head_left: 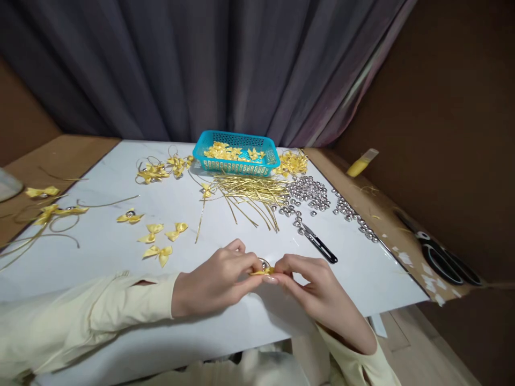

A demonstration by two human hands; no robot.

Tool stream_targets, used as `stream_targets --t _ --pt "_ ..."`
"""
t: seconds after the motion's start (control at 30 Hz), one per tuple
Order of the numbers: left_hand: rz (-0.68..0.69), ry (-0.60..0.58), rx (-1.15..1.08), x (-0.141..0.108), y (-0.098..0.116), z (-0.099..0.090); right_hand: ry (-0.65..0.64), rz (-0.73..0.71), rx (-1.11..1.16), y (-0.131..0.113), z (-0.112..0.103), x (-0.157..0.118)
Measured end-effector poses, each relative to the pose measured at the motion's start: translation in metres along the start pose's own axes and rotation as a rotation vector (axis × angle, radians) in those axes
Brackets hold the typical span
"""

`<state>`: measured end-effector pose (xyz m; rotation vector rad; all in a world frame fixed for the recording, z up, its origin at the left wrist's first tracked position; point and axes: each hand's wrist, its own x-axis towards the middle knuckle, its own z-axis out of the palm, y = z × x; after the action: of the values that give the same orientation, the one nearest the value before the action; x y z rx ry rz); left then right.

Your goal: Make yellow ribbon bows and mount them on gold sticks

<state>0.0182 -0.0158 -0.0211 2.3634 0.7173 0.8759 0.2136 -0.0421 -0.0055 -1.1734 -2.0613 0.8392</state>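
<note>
Near the front of the white table, my left hand [229, 273] and my right hand [311, 279] meet, pinching a yellow ribbon bow [263, 272] between them. A small silver bell [264, 265] shows at the middle of that bow, with a thin gold cord looped by it. The fingertips hide most of the bow. To the left of my left hand lie several loose yellow bows [157, 252], and one farther bow [130, 216] has a silver bell on it. Black thread snips [321, 244] rest beyond my right hand.
A blue basket [236, 170] of yellow bows stands at the back. Before it lie gold cords [251, 187]; silver bells [309, 190] are piled to the right. Bows with cords [153, 172] lie around. Large black scissors [444, 262] and a yellow tube [362, 162] sit along the right edge.
</note>
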Motion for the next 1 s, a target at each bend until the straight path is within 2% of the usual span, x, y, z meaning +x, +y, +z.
stream_targets --t 0.1,0.23,0.4,0.53,0.67,1.0 --pt "0.021 -0.001 0.027 -0.001 -0.001 0.002 0.028 -0.028 -0.081 0.002 -0.002 -0.002" --pt "-0.024 -0.001 0.047 -0.004 -0.005 0.005 0.134 -0.082 -0.209 0.01 -0.007 -0.004" --pt "-0.103 -0.04 0.01 -0.005 -0.009 0.006 0.303 -0.339 -0.614 0.029 -0.019 -0.008" --pt "-0.154 -0.072 -0.005 -0.005 -0.009 0.007 0.29 -0.439 -0.85 0.035 -0.024 -0.015" --pt "-0.173 -0.12 -0.043 -0.005 -0.009 0.009 0.292 -0.508 -0.872 0.035 -0.022 -0.017" --pt "-0.47 -0.262 -0.305 0.0 -0.003 0.006 0.388 -0.508 -0.775 0.044 -0.01 -0.014"
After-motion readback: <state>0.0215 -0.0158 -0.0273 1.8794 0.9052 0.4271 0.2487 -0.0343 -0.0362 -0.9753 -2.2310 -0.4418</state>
